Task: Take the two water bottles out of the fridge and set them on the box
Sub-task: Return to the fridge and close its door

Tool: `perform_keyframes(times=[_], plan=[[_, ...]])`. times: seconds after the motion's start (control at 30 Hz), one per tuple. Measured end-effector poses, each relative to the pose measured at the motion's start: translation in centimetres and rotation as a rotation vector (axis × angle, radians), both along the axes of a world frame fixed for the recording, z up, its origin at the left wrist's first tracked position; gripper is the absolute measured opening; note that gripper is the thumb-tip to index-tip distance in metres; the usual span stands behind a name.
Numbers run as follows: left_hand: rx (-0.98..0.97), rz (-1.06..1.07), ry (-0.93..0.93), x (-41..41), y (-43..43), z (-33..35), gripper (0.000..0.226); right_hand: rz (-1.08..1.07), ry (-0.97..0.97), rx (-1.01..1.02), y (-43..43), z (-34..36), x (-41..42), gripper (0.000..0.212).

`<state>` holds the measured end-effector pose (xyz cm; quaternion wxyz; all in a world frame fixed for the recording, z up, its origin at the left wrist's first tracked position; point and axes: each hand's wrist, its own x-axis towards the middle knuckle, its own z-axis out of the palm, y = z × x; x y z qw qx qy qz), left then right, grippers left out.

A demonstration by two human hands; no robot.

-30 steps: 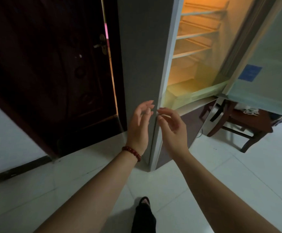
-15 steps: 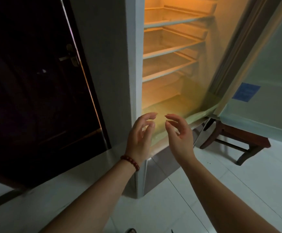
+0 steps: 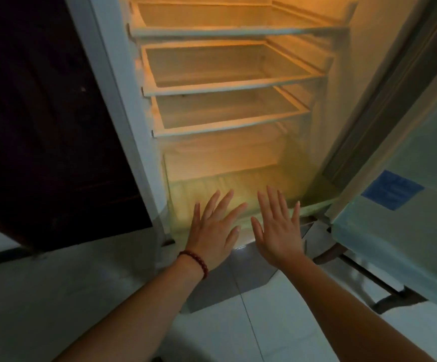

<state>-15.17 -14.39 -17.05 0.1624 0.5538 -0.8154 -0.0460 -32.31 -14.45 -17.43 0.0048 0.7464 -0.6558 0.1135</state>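
The fridge (image 3: 144, 142) stands open in front of me, lit orange inside, with three bare glass shelves (image 3: 225, 74) and a clear drawer (image 3: 212, 163) at the bottom. No water bottle shows on any shelf, and no box is in view. My left hand (image 3: 213, 231), with a red bead bracelet at the wrist, is spread flat in front of the drawer's lower edge. My right hand (image 3: 277, 228) is spread beside it, a small gap between them. Both hands hold nothing.
The fridge door (image 3: 405, 199) hangs open on the right, with a blue sticker (image 3: 392, 189) on it. A dark wooden door (image 3: 42, 126) stands to the left. Part of a wooden chair (image 3: 368, 278) shows under the fridge door. The floor is white tile (image 3: 277, 322).
The view has swung from the fridge's side corner to face its open inside. Both hands moved forward and went from curled fingers to flat, spread fingers.
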Motion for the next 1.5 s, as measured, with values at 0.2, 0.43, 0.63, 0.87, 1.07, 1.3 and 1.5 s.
perform_keyframes(times=[0.2,0.43,0.63,0.87,1.07,1.3,1.5], plan=[[0.009,0.204,-0.198,-4.7,-1.3,-1.9,0.056,0.141,0.106,0.109,-3.3,-1.2,-4.5,0.064],[0.061,0.291,-0.257,-4.8,-3.2,-1.7,0.053,0.213,0.033,0.116,-5.4,-1.8,-4.6,0.059],[0.104,0.301,-0.246,-4.2,-6.3,-1.1,0.054,0.23,-0.005,0.145,-8.9,-1.5,-3.8,0.059],[0.116,0.302,-0.269,-3.5,-10.7,-1.1,0.052,0.271,0.002,0.189,-13.9,-1.2,-3.5,0.061],[0.129,0.32,-0.253,-2.3,-14.3,-1.4,0.054,0.277,-0.021,0.158,-17.1,-1.4,-2.4,0.059],[0.086,0.319,-0.281,-1.1,-17.5,-1.9,0.054,0.282,0.0,0.166,-20.6,-1.6,-1.3,0.057],[0.102,0.307,-0.253,-0.6,-18.9,-2.0,0.054,0.286,-0.003,0.116,-21.1,-0.1,-0.7,0.071]])
